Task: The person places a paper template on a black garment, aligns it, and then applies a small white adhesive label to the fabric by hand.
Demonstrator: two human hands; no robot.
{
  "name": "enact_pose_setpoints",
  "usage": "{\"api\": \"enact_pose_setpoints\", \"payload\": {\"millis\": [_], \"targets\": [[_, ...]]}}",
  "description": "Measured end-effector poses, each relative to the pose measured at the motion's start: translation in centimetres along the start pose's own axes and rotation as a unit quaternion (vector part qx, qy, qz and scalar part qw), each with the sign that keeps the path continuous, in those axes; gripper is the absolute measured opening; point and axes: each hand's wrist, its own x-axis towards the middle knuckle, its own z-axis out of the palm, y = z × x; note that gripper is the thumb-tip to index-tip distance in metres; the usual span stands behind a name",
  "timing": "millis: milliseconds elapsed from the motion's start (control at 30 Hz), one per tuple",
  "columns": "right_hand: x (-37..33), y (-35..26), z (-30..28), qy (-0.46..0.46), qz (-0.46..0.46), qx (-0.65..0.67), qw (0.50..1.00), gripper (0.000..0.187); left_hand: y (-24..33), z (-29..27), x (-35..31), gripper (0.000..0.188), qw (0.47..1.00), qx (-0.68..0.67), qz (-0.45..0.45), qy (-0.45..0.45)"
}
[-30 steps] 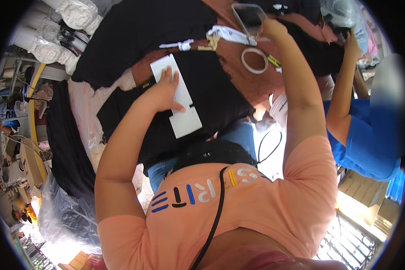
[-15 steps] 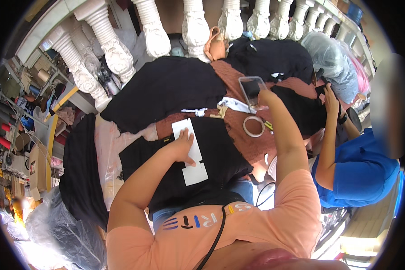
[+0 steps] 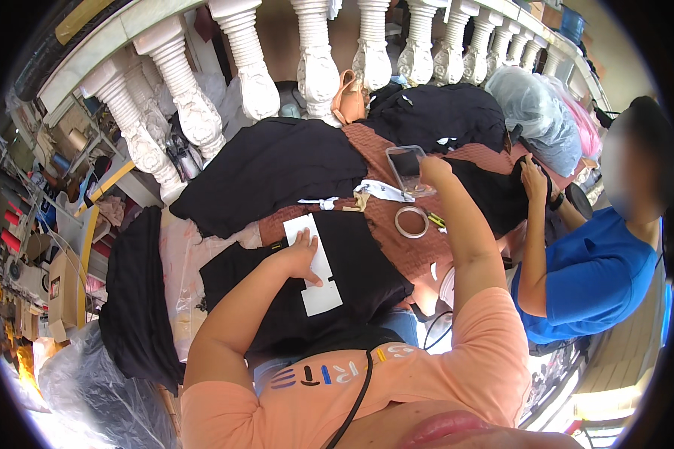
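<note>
My left hand [image 3: 299, 256] is spread flat on a white card template [image 3: 321, 296] with a small notch. Beneath the card lies a black garment [image 3: 371, 258], laid out in front of me. Farther off to the right, my right hand [image 3: 435, 172] is at a clear plastic box [image 3: 392, 157], fingers bent down over its near right side. What those fingertips hold, if anything, is hidden. A dark piece lies in the far part of the box. Nearer me are a roll of tape [image 3: 412, 223] and a small yellow-and-black tool [image 3: 436, 219].
More black garments [image 3: 269, 161] cover the brown cloth [image 3: 386, 202]. White cloth strips [image 3: 382, 191] lie mid-table. At right a person in blue [image 3: 595, 269] handles black fabric. A white balustrade [image 3: 318, 75] runs behind; filled plastic bags [image 3: 535, 112] stand far right.
The view has shifted slightly. My left hand stays flat on the card, and my right hand stays at the box with its fingers bent. The other person's head has come into clearer view.
</note>
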Motion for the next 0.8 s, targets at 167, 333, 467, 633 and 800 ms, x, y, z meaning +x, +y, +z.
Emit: {"api": "enact_pose_setpoints", "payload": {"millis": [167,333,467,633,800], "targets": [[-2.9,-1.7,-2.9,0.022,0.002,-0.002,1.0,0.026,-0.1,0.4,0.0,0.145,1.0,0.003,-0.008,-0.01],[-3.5,-0.6,-2.5,0.219,-0.05,-0.026,0.974,0.015,-0.4,0.6,1.8,0.142,1.0,-0.018,-0.003,-0.006],[-8.2,-6.3,-5.3,0.14,-0.23,0.193,0.944,0.011,-0.4,-0.6,0.0,0.137,0.999,-0.004,-0.032,-0.015],[-15.8,-13.4,-1.6,-0.068,-0.277,0.346,0.894,0.007,0.6,-0.2,0.4,0.135,0.999,0.033,-0.026,0.029],[-19.9,-18.2,-0.1,-0.107,-0.344,0.274,0.892,0.006,0.3,1.9,1.7,0.128,0.989,0.043,-0.032,0.137]]}}
